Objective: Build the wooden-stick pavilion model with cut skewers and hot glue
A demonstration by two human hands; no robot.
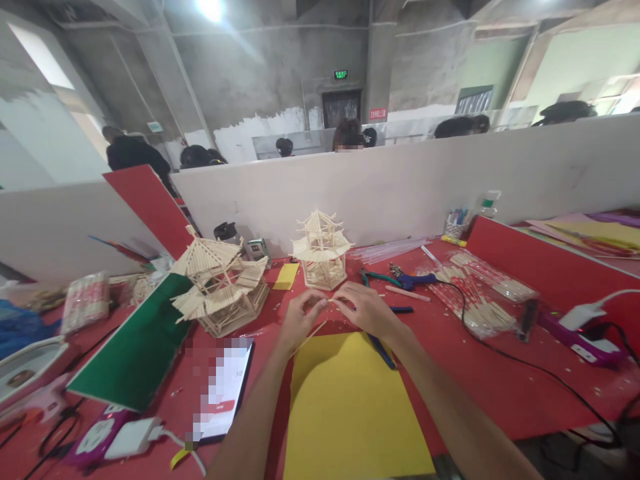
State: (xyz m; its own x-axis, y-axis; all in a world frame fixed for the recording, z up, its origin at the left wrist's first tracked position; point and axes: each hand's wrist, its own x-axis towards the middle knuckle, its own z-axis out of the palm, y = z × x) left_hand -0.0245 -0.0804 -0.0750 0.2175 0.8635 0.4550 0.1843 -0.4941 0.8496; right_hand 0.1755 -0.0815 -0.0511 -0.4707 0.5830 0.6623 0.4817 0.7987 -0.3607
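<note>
My left hand point(299, 317) and my right hand point(365, 308) meet over the red table point(475, 373), just past the far edge of a yellow sheet point(350, 407). Both pinch thin wooden sticks point(327, 303) between their fingertips; one long stick slants down from my left hand toward the sheet. A small stick-built pavilion model point(321, 250) stands right behind my hands. A larger pavilion model point(220, 283) sits to the left.
A phone point(225, 393) and a green board point(135, 353) lie to the left, with chargers and cables beyond. Pliers point(400, 277), bags of sticks point(480, 293) and a black cable are on the right. A white partition point(400, 187) backs the table; people sit behind it.
</note>
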